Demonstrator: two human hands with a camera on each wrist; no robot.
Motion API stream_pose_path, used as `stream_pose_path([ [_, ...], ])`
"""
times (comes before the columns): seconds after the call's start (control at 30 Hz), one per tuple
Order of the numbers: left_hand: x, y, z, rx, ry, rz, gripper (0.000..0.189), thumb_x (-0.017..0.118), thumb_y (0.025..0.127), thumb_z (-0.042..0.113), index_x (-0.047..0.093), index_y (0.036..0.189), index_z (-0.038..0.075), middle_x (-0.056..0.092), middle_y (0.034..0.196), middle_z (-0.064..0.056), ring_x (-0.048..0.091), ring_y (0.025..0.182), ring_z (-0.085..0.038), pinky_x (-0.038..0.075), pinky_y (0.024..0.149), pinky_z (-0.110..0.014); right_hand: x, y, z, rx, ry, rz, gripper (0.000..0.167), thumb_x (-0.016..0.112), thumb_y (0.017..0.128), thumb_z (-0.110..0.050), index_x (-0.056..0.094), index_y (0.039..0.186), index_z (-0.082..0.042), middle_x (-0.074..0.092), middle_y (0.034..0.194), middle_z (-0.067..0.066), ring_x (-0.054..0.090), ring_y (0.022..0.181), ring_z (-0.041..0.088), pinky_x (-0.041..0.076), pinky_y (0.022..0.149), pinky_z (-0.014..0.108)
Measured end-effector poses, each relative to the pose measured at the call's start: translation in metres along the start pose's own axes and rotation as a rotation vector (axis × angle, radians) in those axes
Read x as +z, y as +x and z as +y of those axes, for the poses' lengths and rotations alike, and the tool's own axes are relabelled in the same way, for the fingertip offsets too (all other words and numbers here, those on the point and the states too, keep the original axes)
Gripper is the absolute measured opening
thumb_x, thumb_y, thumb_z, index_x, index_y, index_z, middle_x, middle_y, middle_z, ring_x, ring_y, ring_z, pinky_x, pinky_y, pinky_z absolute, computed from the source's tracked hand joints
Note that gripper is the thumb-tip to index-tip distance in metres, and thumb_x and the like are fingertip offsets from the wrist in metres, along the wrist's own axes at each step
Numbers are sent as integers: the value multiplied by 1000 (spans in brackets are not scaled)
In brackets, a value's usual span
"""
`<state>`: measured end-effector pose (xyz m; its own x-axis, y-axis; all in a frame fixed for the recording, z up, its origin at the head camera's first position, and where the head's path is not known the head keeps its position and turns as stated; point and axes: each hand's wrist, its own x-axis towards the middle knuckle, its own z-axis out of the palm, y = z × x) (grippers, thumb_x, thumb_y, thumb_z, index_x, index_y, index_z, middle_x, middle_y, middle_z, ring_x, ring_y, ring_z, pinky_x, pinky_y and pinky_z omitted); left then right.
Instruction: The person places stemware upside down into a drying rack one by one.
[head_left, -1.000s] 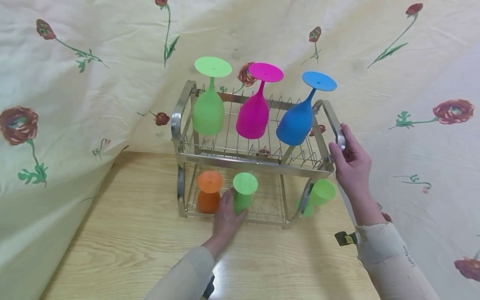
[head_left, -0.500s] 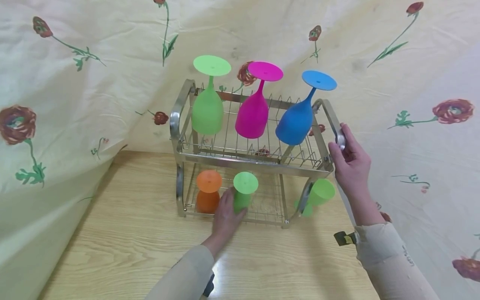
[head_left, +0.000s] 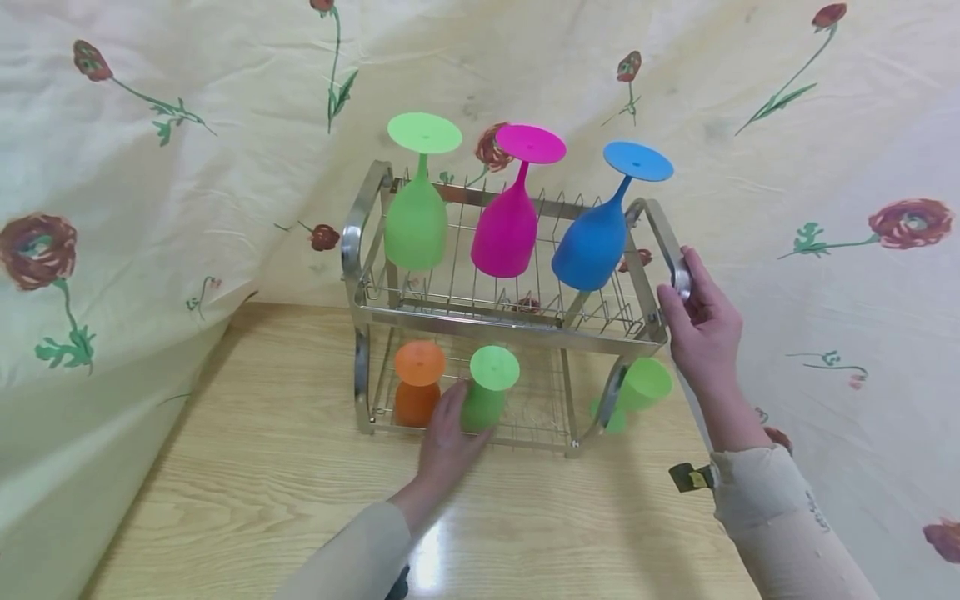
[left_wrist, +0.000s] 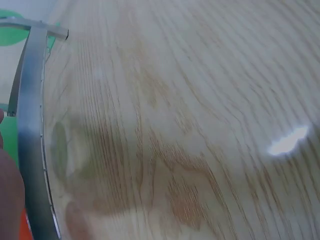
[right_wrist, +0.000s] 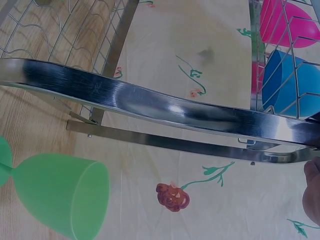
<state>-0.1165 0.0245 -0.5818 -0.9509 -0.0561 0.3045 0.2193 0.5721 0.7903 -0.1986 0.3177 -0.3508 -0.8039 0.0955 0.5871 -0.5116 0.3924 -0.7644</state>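
My left hand point(head_left: 450, 437) is at the lower shelf, its loosened fingers beside an upside-down green plastic goblet point(head_left: 483, 408) and its thumb low in front of the bowl. In the left wrist view, only an edge of that hand point(left_wrist: 10, 200) shows, beside the metal frame. My right hand point(head_left: 705, 329) grips the curved right side rail of a two-tier metal dish rack point(head_left: 510, 329). An upside-down orange goblet point(head_left: 417, 404) stands left of the green one. Above, another green goblet point(head_left: 416, 225), a magenta goblet point(head_left: 506, 233) and a blue goblet point(head_left: 592, 246) lean upside down.
Right of the rack, on the wooden table point(head_left: 247, 467), lies a further green goblet point(head_left: 645, 385), its bowl seen closely in the right wrist view. A floral cloth point(head_left: 810, 208) hangs behind and at both sides.
My left hand has shifted slightly left and loosened around the green goblet, showing more of its bowl. The goblet's foot has moved a little right. My right hand stays on the rack.
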Motion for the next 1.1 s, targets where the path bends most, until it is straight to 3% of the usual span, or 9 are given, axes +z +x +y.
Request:
stream_pose_path([
  [0.1, -9, -5, 2, 21, -12, -20, 86, 93, 85, 21, 46, 156, 17, 52, 158, -6, 54, 143, -31, 52, 114, -55, 0, 0, 0, 6, 7, 2, 54, 65, 105, -3, 53, 155, -18, 56, 157, 9, 64, 125, 4, 53, 102, 15],
  [0.2, -22, -9, 7, 83, -5, -55, 88, 94, 83, 21, 45, 157, 15, 52, 158, -9, 54, 142, -33, 53, 112, -55, -1, -2, 0, 12, -1, -1, 54, 65, 105, -4, 53, 156, -18, 55, 159, 9, 64, 128, 7, 52, 104, 16],
  [0.5, -76, -24, 17, 232, 70, -202, 93, 96, 80, 27, 48, 158, 11, 52, 159, -11, 54, 143, -34, 53, 112, -55, -19, -15, 6, 71, -8, -39, 51, 60, 109, -7, 48, 159, -10, 48, 163, 15, 54, 145, 18, 45, 113, 17],
  [0.73, -119, -31, 10, 397, 74, -198, 95, 100, 73, 24, 52, 154, 12, 58, 153, -8, 61, 135, -31, 59, 105, -51, -45, -43, 30, 181, -160, -36, 54, 61, 110, -16, 46, 161, -8, 48, 163, 17, 50, 148, 19, 40, 117, 15],
  [0.87, -144, -30, 7, 430, 93, -191, 95, 101, 72, 24, 52, 153, 12, 60, 151, -7, 61, 135, -31, 59, 104, -51, -56, -63, 54, 272, -219, -105, 68, 64, 109, -22, 32, 167, -8, 38, 169, 20, 39, 156, 29, 35, 120, 15],
  [0.93, -155, -28, 7, 426, 106, -193, 95, 101, 72, 25, 53, 153, 13, 60, 151, -7, 60, 136, -32, 58, 105, -52, -58, -74, 66, 322, -246, -162, 77, 65, 109, -28, 22, 170, -7, 29, 172, 22, 31, 159, 36, 29, 126, 22],
  [1.1, -178, -24, 5, 437, 131, -168, 93, 101, 71, 25, 55, 151, 13, 60, 151, -7, 61, 135, -33, 60, 102, -52, -55, -97, 88, 444, -298, -252, 101, 68, 105, -41, 1, 170, -3, 8, 175, 28, 15, 159, 52, 17, 132, 59],
])
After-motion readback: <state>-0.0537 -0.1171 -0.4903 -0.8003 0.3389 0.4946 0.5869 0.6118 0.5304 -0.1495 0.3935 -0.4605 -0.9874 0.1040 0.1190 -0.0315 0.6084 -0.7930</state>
